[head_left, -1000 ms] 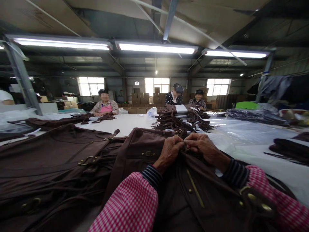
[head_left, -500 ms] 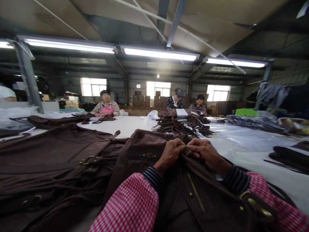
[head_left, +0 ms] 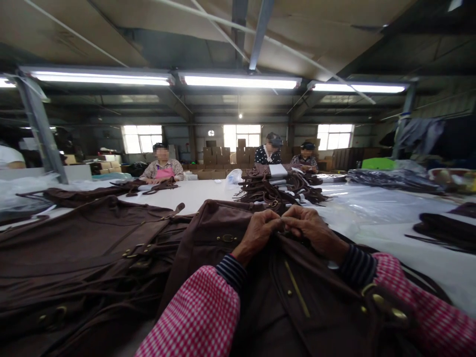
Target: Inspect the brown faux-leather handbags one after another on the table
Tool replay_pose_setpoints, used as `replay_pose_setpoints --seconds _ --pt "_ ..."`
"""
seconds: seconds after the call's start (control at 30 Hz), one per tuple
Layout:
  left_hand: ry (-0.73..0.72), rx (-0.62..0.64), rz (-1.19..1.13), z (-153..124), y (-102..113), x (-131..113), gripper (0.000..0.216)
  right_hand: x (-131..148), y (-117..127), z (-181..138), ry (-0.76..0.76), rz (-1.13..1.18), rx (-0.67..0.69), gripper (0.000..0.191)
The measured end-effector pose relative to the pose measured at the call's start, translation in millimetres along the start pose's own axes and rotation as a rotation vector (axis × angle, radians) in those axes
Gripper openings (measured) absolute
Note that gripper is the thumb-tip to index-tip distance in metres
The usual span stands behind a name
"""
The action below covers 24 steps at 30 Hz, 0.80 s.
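A dark brown bag (head_left: 327, 302) with a slanted brass zip, studs and a brass buckle lies right in front of me. At its upper edge my left hand (head_left: 259, 233) is closed, thumb and fingers pinching the material. My right hand (head_left: 314, 230) is closed just beside it, its fingertips meeting the left ones on the same edge. Whether a small part or thread sits between the fingertips is hidden. Behind my left wrist stands another brown bag panel (head_left: 208, 223) with a small brass buckle.
More brown bags (head_left: 85, 233) with straps and buckles cover the left. Ahead, a pile of brown straps (head_left: 275, 186) lies on the white table (head_left: 201, 191). Clear plastic sheets (head_left: 379, 206) and dark folded pieces (head_left: 442, 233) are at right. Several people sit or stand across the table.
The view has tilted and shifted slightly. Both hands stay pinched together at the bag's upper edge, with fingertips moved only a little.
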<state>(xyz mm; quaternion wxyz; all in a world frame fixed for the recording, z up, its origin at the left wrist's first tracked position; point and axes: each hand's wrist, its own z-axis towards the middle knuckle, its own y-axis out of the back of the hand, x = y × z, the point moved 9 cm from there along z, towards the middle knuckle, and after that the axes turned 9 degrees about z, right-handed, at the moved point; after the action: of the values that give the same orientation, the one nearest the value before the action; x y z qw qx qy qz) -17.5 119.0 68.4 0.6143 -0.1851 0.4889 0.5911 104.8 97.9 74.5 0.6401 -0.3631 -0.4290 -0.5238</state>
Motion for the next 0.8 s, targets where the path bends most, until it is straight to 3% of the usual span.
replay_pose_setpoints --seconds 0.1,0.2,0.27,0.37,0.43,0.5,0.6,0.7,0.8 --pt "-0.104 0.052 0.215 -3.5 6.1 -31.3 0.022 21.1 15.6 -1.7 0.015 -0.082 -0.016 0.029" --pt "-0.249 0.163 0.419 -15.0 4.1 -72.4 0.025 52.1 55.9 -15.4 0.069 -0.249 -0.078 0.025" --pt "-0.314 0.303 0.571 -26.4 -7.0 -90.6 0.028 62.0 82.2 -32.6 0.041 -0.368 -0.052 0.024" --pt "-0.396 0.512 0.799 -44.5 -32.7 -99.7 0.028 52.0 104.5 -66.9 -0.091 -0.454 0.107 0.025" --pt "-0.455 0.562 0.918 -51.5 -49.8 -101.8 0.037 38.6 109.9 -88.9 -0.157 -0.445 0.205 0.029" --pt "-0.505 0.552 1.030 -53.1 -64.0 -104.7 0.045 28.0 112.9 -103.0 -0.167 -0.444 0.244 0.030" --pt "-0.532 0.525 1.133 -48.0 -75.1 -111.1 0.039 22.4 112.7 -108.8 -0.125 -0.529 0.256 0.031" --pt "-0.483 0.470 1.146 -32.2 -66.9 -120.3 0.030 35.4 104.4 -103.5 -0.065 -0.716 0.253 0.031" --pt "-0.499 0.360 1.192 -13.7 -51.3 -138.1 0.022 69.4 90.6 -89.6 0.026 -0.788 0.164 0.030"
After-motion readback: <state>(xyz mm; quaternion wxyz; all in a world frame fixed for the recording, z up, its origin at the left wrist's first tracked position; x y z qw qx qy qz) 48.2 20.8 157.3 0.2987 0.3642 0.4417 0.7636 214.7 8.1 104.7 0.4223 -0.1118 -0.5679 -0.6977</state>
